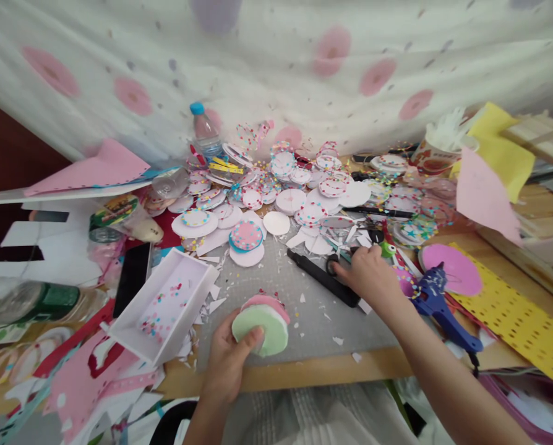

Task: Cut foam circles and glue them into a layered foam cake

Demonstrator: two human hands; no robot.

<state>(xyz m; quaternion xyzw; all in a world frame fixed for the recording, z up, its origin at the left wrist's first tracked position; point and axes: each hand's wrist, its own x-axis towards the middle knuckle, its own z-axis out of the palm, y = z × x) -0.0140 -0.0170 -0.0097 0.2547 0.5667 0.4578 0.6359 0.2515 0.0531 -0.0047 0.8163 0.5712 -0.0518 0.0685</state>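
Observation:
My left hand (pixel 232 352) holds a small stack of round felt discs (pixel 268 334) near the table's front edge, thumb across the pale green front disc. A pink disc with a beaded edge shows behind the green one. My right hand (pixel 372 275) reaches over the grey mat, its fingers curled at black-handled scissors (pixel 332 264). One handle loop shows by the thumb; the hand hides much of the rest. Just in front of these fingers lies a long black tool (pixel 323 278). A pink-and-blue decorated disc (pixel 246 235) rests on white discs beyond my left hand.
Many decorated discs (pixel 311 214) cover the back. At left are a white box (pixel 162 309) with confetti, a phone (pixel 132 275) and bottles. A blue glue gun (pixel 443 309), pink disc (pixel 450 269) and yellow perforated sheet (pixel 513 309) lie right. Paper scraps litter the mat (pixel 304 340).

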